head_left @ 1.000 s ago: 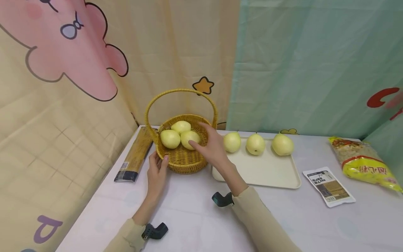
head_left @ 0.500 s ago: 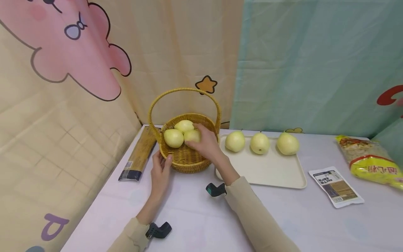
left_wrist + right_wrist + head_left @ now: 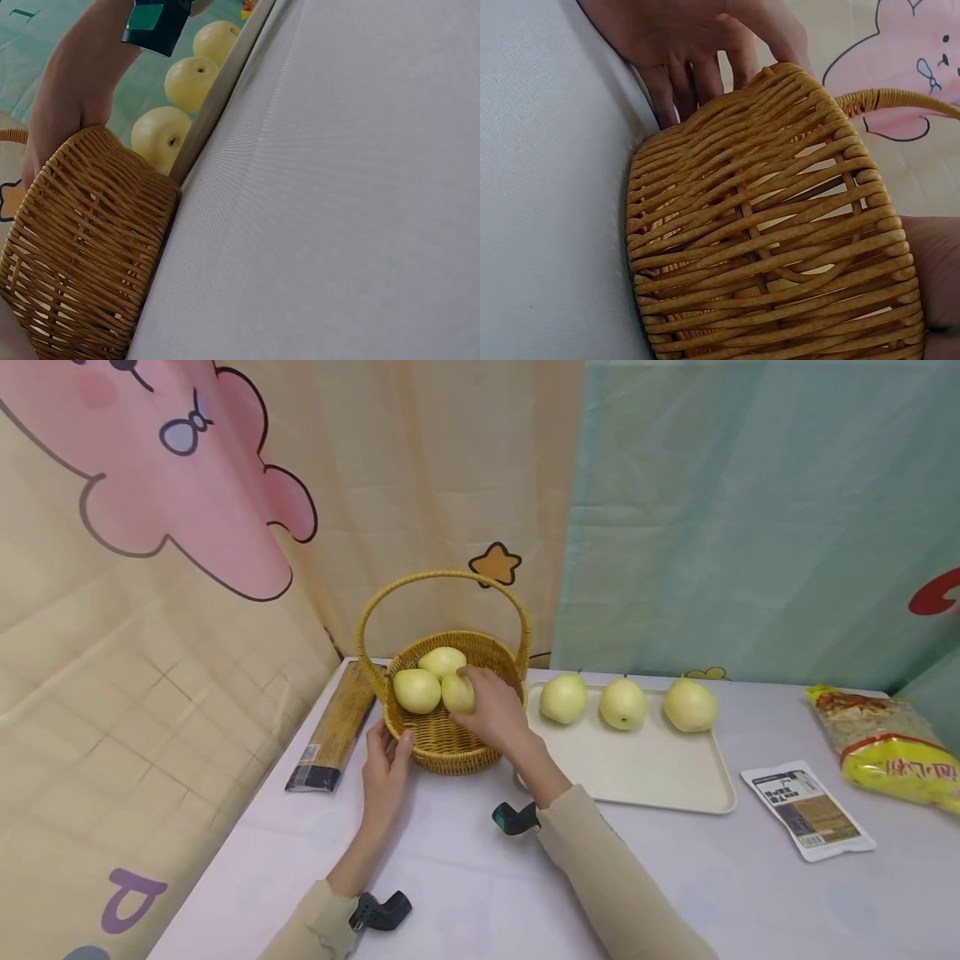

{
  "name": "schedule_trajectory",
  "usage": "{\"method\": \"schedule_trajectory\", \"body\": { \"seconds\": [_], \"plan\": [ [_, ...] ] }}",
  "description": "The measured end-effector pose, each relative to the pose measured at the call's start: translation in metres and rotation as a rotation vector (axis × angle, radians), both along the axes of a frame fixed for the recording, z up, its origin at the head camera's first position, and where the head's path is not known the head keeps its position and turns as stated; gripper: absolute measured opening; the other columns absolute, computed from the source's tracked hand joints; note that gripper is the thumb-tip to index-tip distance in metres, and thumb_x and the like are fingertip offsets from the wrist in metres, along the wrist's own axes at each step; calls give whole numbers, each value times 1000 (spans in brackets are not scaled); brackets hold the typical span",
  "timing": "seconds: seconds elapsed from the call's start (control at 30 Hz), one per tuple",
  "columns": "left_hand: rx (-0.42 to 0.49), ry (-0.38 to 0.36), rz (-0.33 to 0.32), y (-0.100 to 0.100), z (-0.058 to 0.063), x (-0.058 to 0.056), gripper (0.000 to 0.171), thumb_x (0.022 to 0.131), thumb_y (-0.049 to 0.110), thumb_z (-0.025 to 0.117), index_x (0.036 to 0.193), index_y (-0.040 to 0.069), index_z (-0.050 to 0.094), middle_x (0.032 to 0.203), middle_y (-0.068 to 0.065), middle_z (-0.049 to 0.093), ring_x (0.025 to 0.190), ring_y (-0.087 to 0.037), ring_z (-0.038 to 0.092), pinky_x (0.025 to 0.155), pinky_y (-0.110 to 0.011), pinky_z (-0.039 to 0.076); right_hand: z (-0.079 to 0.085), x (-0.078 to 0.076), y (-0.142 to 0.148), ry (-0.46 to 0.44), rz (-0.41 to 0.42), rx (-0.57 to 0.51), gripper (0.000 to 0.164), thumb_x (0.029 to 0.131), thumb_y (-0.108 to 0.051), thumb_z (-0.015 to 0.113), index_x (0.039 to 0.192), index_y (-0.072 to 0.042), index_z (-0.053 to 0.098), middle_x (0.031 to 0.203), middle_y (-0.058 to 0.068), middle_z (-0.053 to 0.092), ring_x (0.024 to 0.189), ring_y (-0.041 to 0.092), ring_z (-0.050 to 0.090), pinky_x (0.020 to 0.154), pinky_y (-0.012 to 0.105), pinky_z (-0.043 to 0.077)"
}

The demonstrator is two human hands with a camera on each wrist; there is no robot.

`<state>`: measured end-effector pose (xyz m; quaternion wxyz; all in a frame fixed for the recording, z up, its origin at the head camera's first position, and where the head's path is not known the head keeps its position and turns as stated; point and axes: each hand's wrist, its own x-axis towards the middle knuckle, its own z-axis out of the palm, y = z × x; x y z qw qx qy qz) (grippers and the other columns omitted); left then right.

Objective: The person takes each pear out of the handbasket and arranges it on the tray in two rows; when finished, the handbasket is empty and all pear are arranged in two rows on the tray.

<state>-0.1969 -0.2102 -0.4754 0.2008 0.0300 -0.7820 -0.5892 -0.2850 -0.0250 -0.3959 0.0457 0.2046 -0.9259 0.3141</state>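
Toward the counter's far left corner, left hand pinches the basket's near rim. Inside, right hand, half closed, grasps a pear beside two other pears. Risk: loose fingers could let it roll, bruising its neighbours.

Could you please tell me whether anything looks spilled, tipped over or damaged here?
Nothing stands out: the basket stands upright with three pears inside, three more sit on the tray, and I see no spills or damage.
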Motion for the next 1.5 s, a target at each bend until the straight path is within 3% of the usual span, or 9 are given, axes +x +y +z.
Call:
{"method": "schedule_trajectory", "body": {
  "seconds": [0.43, 0.7, 1.0, 1.2, 1.5],
  "plan": [
    [-2, 16, -5, -1, -1, 0, 58, 111, 35, 54, 158, 7, 36, 163, -19, 44, 152, -34, 44, 128, -45, 38, -1, 0, -1, -1, -44, 38, 71, 85, -32, 90, 141, -13, 51, 125, 12, 71, 106, 33, 70, 89, 51, 61],
    [5, 6, -7, -1, -1, -1, 57, 111, 35, 54, 158, 8, 36, 163, -19, 44, 152, -33, 43, 128, -45, 37, -1, 1, -1, -9, -23, 113, 75, 88, -43, 83, 149, -11, 53, 130, 12, 69, 113, 32, 67, 95, 51, 59],
    [4, -11, 4, 0, -1, -1, 58, 111, 37, 53, 158, 8, 35, 164, -18, 43, 153, -32, 42, 128, -44, 37, 2, 3, -2, -37, -13, 146, 70, 84, -48, 82, 138, -10, 58, 110, 11, 72, 93, 28, 69, 79, 44, 61],
    [-7, -21, 0, 0, 1, 0, 60, 111, 37, 53, 159, 8, 34, 165, -20, 42, 153, -35, 42, 129, -47, 36, 2, 4, -2, -18, -34, 77, 72, 81, -47, 82, 138, -10, 58, 107, 10, 72, 88, 27, 68, 74, 42, 60],
    [-14, -38, 14, 3, 3, 0, 59, 111, 38, 52, 159, 8, 34, 164, -19, 43, 153, -35, 42, 128, -47, 36, 15, 21, 9, 55, -62, -170, 65, 81, -47, 81, 137, -17, 64, 113, 7, 75, 92, 27, 68, 80, 41, 60]
  ]
}}
